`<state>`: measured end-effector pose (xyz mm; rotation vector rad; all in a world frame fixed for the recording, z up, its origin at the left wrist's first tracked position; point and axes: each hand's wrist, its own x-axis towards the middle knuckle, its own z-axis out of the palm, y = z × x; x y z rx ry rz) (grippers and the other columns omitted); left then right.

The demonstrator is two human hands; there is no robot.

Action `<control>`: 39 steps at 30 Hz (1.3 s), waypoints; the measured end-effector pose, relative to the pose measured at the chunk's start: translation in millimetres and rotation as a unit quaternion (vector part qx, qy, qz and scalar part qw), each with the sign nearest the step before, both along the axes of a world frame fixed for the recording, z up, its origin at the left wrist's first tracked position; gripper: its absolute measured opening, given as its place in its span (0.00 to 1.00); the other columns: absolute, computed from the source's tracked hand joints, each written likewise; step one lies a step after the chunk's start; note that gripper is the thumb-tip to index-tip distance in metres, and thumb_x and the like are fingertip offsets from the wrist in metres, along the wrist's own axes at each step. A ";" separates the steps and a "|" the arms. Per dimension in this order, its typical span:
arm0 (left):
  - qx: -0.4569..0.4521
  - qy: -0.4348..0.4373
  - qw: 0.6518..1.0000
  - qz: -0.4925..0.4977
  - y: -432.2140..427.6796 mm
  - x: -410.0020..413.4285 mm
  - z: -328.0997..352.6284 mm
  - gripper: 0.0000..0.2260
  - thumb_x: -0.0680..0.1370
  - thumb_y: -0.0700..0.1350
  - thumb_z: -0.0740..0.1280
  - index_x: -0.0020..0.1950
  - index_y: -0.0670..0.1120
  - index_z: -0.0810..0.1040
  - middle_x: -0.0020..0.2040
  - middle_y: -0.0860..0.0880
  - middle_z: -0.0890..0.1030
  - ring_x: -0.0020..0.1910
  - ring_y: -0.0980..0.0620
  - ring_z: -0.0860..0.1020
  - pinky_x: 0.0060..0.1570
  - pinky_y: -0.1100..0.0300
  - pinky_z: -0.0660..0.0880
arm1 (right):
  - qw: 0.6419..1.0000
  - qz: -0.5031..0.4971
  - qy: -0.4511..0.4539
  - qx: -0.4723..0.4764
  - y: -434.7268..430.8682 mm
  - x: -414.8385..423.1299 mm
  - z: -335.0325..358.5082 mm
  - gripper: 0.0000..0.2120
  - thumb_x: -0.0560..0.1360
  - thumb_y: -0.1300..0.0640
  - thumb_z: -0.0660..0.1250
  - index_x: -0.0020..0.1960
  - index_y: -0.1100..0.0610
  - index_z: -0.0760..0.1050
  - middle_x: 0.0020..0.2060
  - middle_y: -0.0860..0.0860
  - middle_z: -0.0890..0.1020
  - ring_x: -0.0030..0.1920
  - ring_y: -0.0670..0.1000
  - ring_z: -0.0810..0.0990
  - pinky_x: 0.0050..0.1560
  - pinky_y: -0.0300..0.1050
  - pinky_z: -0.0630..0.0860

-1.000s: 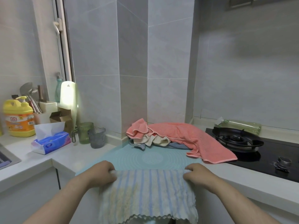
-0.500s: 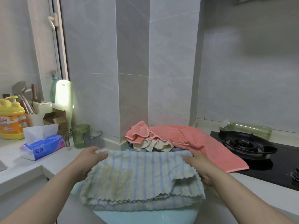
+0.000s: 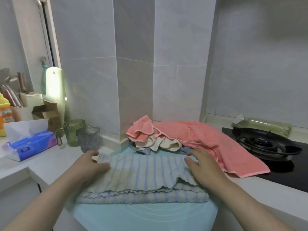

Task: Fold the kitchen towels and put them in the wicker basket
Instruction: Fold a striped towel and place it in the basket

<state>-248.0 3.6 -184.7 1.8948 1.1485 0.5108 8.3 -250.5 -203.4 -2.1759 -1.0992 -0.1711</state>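
Observation:
A blue-and-white striped towel point(image 3: 141, 174) lies folded over itself on a light blue mat point(image 3: 146, 215) at the counter's front. My left hand point(image 3: 90, 164) holds its far left corner, thumb on top. The far right corner is held by my right hand point(image 3: 203, 167), whose palm lies over the cloth. Behind the towel sits a heap of towels: a large pink towel point(image 3: 205, 139) draped over a cream cloth point(image 3: 166, 144) and a blue cloth point(image 3: 145, 150). No wicker basket is in view.
A gas hob point(image 3: 266, 145) with a green bottle point(image 3: 266, 125) behind it is at the right. On the left counter stand two glass cups point(image 3: 88, 139), a tissue pack point(image 3: 31, 144), a cardboard box point(image 3: 46, 112), a utensil holder and a detergent bottle. A tiled pillar rises behind the towels.
Both hands carried the striped towel's held edge up and away from me, folding it over itself, and laid it down on the mat close to the towel heap.

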 end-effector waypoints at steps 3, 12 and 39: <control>-0.025 0.047 0.999 0.010 -14.1 -26.2 -1.4 0.33 0.68 0.54 0.78 0.68 0.49 0.68 0.61 0.43 0.77 0.53 0.46 0.77 0.48 0.54 0.73 | 0.983 0.136 -0.076 -0.096 -19.2 -38.5 -3.9 0.20 0.75 0.37 0.61 0.62 0.45 0.75 0.57 0.38 0.70 0.61 0.42 0.68 0.63 0.38 0.64; -0.058 0.014 0.997 0.051 -49.9 -58.4 -18.4 0.20 0.69 0.42 0.76 0.57 0.43 0.73 0.46 0.38 0.81 0.38 0.42 0.81 0.43 0.48 0.81 | 0.970 -0.143 0.192 -0.052 -46.3 -65.4 -18.8 0.32 0.72 0.44 0.71 0.70 0.54 0.66 0.64 0.53 0.76 0.61 0.54 0.76 0.51 0.44 0.69; 0.369 0.091 0.924 -0.044 -59.6 -68.7 -29.7 0.11 0.76 0.44 0.65 0.39 0.59 0.72 0.46 0.56 0.76 0.44 0.57 0.76 0.42 0.60 0.73 | 0.999 -0.004 -0.017 -0.046 -62.0 -56.0 -22.8 0.05 0.79 0.55 0.63 0.44 0.49 0.75 0.43 0.43 0.77 0.44 0.43 0.75 0.45 0.39 0.72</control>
